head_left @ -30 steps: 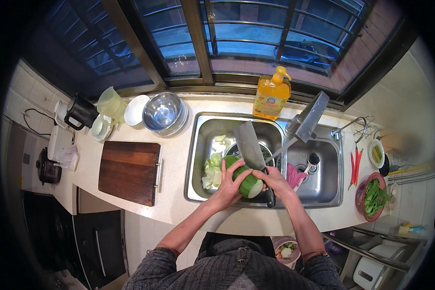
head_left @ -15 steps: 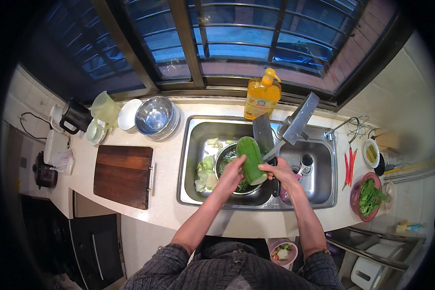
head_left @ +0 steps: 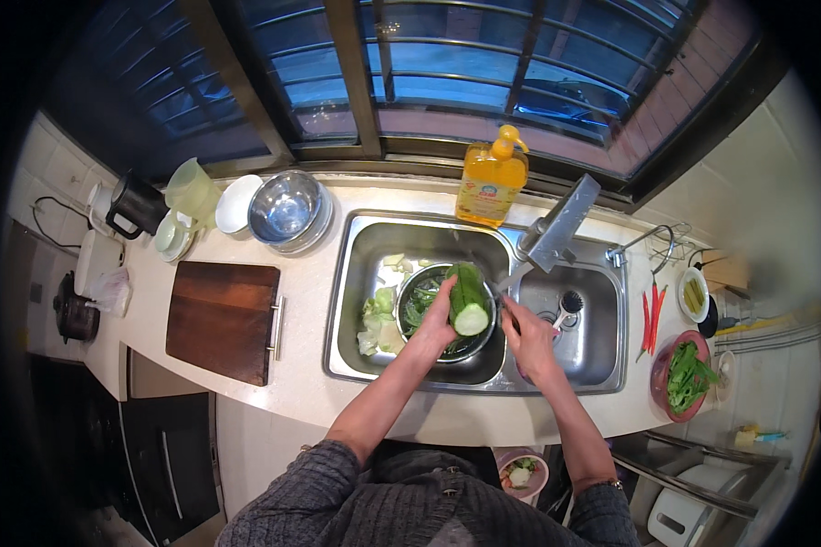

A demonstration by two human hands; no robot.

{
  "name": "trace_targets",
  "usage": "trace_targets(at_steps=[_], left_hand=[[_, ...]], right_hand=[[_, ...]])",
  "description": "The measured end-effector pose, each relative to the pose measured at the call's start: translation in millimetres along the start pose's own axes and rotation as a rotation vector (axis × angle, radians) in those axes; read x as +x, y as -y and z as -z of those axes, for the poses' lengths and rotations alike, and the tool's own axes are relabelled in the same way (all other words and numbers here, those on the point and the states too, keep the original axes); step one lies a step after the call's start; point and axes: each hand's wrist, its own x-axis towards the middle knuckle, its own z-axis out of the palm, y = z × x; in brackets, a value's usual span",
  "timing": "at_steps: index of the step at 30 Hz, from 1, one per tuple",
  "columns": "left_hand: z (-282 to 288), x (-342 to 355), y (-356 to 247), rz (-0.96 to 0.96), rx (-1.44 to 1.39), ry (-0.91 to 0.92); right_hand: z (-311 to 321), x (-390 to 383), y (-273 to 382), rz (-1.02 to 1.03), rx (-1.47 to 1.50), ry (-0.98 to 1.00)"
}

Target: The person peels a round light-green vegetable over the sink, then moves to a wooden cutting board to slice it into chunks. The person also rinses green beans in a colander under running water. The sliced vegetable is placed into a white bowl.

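My left hand (head_left: pixel 438 324) grips a thick green gourd (head_left: pixel 468 296), its cut pale end toward me, above a steel bowl (head_left: pixel 412 301) of dark leafy greens in the left basin of the sink (head_left: pixel 337 310). Just right of the gourd, my right hand (head_left: pixel 531 339) is closed around the dark handle of a knife (head_left: pixel 507 314); the blade is hard to make out. Pale vegetable scraps (head_left: pixel 379 326) lie in the basin left of the bowl.
A flat grey spout (head_left: pixel 561 223) slants over the sink divider, with a yellow soap bottle (head_left: pixel 491 182) behind. Left counter: wooden cutting board (head_left: pixel 221 319), stacked steel bowls (head_left: pixel 285 208), green pitcher (head_left: pixel 192 190), dark jug (head_left: pixel 135 202). Right: red chillies (head_left: pixel 652 314), plate of greens (head_left: pixel 686 374).
The gourd was lifted and turned more upright in my left hand. The knife blade, plainly raised beside it earlier, now shows little; my right hand has dropped slightly to the right.
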Motion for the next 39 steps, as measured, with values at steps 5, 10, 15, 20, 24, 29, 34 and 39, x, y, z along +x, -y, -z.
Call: trace_targets(at_steps=[5, 10, 15, 20, 24, 29, 34, 39], left_hand=[[44.1, -9.0, -16.8, 0.0, -0.126, 0.144], [60.0, -32.8, -1.2, -0.639, 0.426, -0.144], [49.1, -60.9, -12.2, -0.48, 0.294, -0.162], [51.2, -71.3, -31.7, -0.156, -0.176, 0.203], [49.4, -85.1, -33.4, -0.144, -0.167, 0.223], [38.3, -107.7, -19.3, -0.374, -0.033, 0.021], [41.9, -117.6, -22.0, -0.355, -0.059, 0.056], [42.8, -119.6, -17.8, -0.459, -0.002, -0.057]], right_hand=[[2.0, -19.9, 48.9, 0.235, -0.073, 0.106], [-7.1, -18.6, 75.4, 0.382, -0.156, 0.099], [-11.7, -17.4, 80.9, 0.422, -0.199, 0.098], [-12.1, -16.8, 79.0, 0.328, -0.236, 0.151], [-15.5, -17.8, 66.2, 0.376, -0.115, 0.236], [-34.0, -18.3, 46.7, 0.356, -0.11, 0.179], [-46.7, -20.0, 41.1, 0.37, -0.099, 0.148], [-56.7, -18.3, 37.0, 0.342, -0.094, 0.127]])
